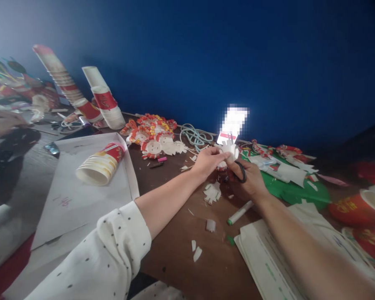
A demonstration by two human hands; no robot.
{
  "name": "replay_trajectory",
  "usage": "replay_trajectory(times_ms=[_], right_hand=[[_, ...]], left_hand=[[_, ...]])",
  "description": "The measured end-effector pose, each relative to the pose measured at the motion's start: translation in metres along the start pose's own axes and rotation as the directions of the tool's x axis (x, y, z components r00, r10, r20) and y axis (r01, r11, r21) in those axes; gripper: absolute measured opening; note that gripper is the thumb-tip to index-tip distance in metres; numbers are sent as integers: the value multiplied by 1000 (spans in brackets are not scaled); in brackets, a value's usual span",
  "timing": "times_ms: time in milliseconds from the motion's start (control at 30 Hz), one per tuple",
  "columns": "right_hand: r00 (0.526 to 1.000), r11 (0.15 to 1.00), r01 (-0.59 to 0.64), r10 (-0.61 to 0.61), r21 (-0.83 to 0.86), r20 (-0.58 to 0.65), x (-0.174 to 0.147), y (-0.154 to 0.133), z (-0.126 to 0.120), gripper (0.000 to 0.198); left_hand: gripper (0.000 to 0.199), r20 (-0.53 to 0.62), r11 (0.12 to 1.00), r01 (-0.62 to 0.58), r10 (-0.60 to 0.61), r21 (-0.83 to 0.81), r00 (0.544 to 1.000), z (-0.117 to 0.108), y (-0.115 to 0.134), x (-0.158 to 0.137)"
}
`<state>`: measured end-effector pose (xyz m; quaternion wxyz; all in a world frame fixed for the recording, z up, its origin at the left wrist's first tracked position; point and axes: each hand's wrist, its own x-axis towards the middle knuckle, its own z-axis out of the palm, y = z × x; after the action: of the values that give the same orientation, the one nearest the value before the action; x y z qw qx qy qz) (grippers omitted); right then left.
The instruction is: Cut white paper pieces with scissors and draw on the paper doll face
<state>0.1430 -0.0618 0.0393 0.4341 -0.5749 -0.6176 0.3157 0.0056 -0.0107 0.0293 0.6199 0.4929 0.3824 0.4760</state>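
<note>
My left hand [208, 161] pinches a white paper cutout [230, 151] with a fringed upper edge, raised a little above the brown table. Wrapped around the black handle of a pair of scissors [243, 171] is my right hand [252, 180], close against the left one. The blades are hard to make out beside the paper. Below the hands lies a second white cutout [212, 192] with jagged edges. A white marker with a green tip [240, 213] and small paper scraps [197, 253] rest nearer to me.
Stacked paper cups [101, 164] lie on a white box lid [78, 208] at left; cup towers [108, 104] stand behind. Red-and-white paper figures [153, 135], a coiled cord [195, 135] and a lit phone screen [234, 123] line the wall. Another person's hand [3, 125] is far left.
</note>
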Motion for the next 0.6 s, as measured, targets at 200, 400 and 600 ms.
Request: replay_trajectory(times_ms=[200, 400, 600], right_hand=[[999, 999, -2, 0, 49, 41, -2, -1, 3, 46], [998, 1000, -21, 20, 19, 57, -3, 0, 2, 43], [998, 999, -20, 17, 48, 61, -3, 2, 3, 43]], left_hand=[[32, -4, 997, -56, 56, -47, 998, -2, -2, 4], [25, -59, 996, -76, 73, -48, 996, -2, -7, 8], [25, -68, 996, -70, 67, -49, 995, -2, -5, 7]])
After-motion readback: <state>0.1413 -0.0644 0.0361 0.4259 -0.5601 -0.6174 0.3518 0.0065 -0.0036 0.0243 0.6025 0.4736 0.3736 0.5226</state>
